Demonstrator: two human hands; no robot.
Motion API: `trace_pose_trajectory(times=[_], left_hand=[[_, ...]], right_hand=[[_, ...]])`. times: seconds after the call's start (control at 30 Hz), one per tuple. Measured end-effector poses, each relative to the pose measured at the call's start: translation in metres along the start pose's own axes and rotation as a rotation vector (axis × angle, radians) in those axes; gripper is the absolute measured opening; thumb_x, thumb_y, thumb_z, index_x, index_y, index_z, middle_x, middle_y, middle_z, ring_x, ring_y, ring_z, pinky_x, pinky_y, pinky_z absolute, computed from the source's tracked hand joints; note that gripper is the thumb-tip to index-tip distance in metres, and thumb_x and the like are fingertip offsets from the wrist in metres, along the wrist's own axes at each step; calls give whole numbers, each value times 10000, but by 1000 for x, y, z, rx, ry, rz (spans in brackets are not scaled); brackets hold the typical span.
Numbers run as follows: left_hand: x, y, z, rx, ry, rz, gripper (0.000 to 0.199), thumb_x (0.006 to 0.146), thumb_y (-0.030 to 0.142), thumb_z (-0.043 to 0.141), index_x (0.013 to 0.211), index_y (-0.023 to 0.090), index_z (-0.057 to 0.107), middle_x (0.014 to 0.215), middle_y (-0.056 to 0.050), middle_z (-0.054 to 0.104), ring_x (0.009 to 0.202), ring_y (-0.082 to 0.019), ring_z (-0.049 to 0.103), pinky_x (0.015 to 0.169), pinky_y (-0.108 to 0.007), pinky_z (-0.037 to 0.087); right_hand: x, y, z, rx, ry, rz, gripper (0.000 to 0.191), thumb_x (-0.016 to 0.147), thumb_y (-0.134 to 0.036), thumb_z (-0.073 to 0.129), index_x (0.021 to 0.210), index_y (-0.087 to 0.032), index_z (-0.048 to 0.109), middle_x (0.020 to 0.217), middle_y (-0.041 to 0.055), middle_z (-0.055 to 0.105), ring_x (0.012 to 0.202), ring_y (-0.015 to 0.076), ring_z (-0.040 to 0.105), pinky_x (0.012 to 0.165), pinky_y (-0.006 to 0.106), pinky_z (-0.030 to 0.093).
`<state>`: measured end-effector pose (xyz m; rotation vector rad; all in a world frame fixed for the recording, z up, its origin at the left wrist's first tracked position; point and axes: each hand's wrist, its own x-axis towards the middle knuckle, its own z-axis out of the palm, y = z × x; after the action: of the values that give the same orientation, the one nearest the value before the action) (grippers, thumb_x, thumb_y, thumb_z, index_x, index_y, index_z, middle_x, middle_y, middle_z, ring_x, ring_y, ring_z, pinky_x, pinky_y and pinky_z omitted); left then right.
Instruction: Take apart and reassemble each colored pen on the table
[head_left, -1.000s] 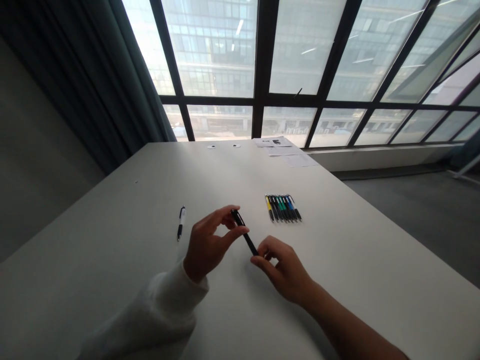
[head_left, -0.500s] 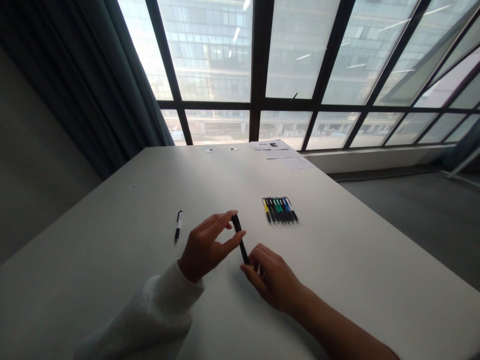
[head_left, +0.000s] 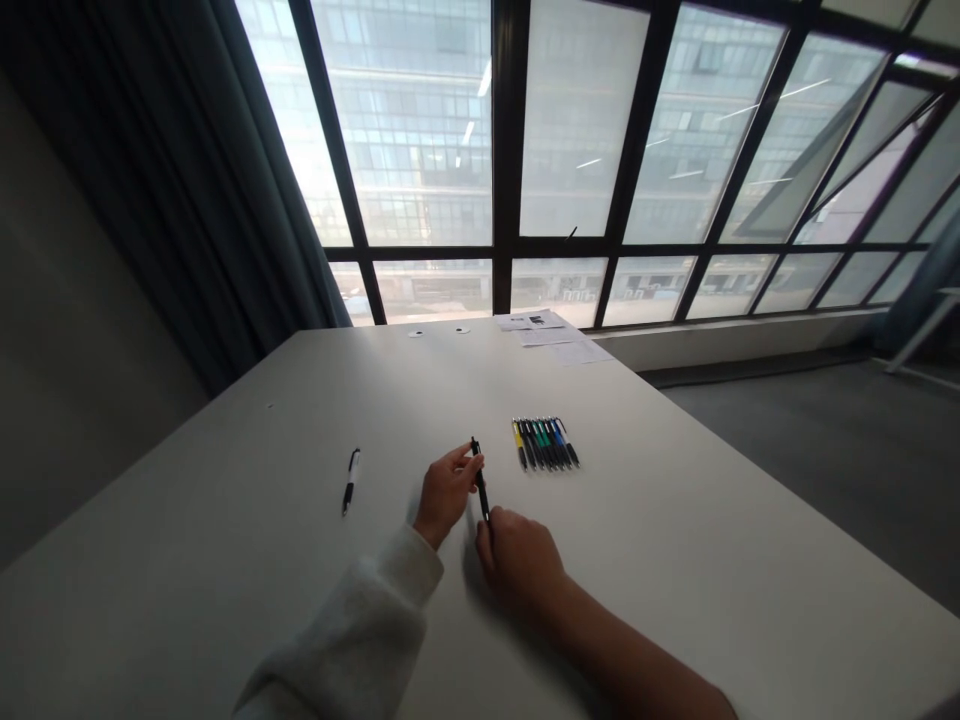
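Observation:
A black pen (head_left: 481, 484) stands tilted between my two hands, its clicker end up and away from me. The fingers of my left hand (head_left: 445, 490) pinch its upper part. Lower down, my right hand (head_left: 521, 555) is closed around the bottom end, which its fingers hide. To the left, a white and black pen (head_left: 351, 482) lies alone on the table. Beyond my right hand, a row of several pens (head_left: 546, 445) lies side by side, with yellow, black, green, blue and white barrels.
The white table (head_left: 225, 560) stretches away to the windows. Printed papers (head_left: 536, 335) lie at its far right corner, with two round cable holes (head_left: 462, 330) to their left. A dark curtain (head_left: 172, 180) hangs at the left; grey floor (head_left: 810, 430) shows past the right edge.
My hands have drawn closer together along the pen, and my left hand now pinches it near the top. The camera view has tilted up a little. The other pens lie as before.

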<state>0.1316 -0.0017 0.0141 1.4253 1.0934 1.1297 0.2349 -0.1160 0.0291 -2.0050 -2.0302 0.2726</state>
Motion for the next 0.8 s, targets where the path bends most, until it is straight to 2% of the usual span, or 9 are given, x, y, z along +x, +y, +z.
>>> trace_pose_trajectory(times=[0.13,0.33,0.5,0.8], left_hand=[[5,-10,6,33,-21,-21,467,822,420,681,1148,86,662,807,-56,696,576,-126,648,531,-252,554],[4,-19,0,173,-44,40,520,835,494,642,1167,95,618,990,-119,692,595,-135,645,561,-283,546],[-3,-20,-4,305,-129,128,363,831,480,636,955,144,691,851,-78,708,723,-189,652,707,-318,532],[-4,-18,-4,372,-222,128,329,889,479,558,894,172,677,807,-58,705,705,-194,636,667,-296,496]], right_hand=[[6,1,3,-24,-40,79,341,1003,-272,344,965,-139,655,888,137,742,799,295,738,668,359,525],[36,17,7,-90,-72,125,353,999,-172,314,1011,-103,659,922,186,741,859,307,744,704,379,548],[66,29,5,-123,-76,201,335,977,-136,348,1067,-93,669,986,204,738,926,305,736,754,381,544],[89,38,-3,-154,-142,248,342,920,-104,414,1020,-110,741,994,200,751,930,316,739,762,382,546]])
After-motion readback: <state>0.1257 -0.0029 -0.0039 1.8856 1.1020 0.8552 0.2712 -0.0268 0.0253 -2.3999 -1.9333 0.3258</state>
